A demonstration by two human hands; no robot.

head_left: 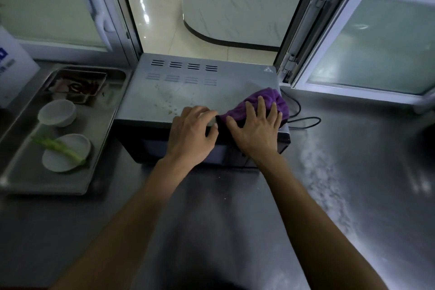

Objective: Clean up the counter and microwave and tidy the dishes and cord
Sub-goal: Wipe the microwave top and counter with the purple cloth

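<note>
Now, right hand (pixel 255 128): pressed flat, fingers spread, on purple cloth (pixel 261 103) atop microwave (pixel 188 92).
Left hand (pixel 191 133): loosely curled, steadying front edge.
Risk: wiping may sweep crumbs (pixel 173 109) onto desk (pixel 353 172).

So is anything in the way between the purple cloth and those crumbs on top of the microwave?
Only the left hand, resting at the microwave's front edge beside the cloth. The crumbs lie just behind its fingers; the top is otherwise bare.

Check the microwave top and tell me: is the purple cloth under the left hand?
No, the purple cloth lies under the right hand, while the left hand rests bare on the microwave edge.
</note>
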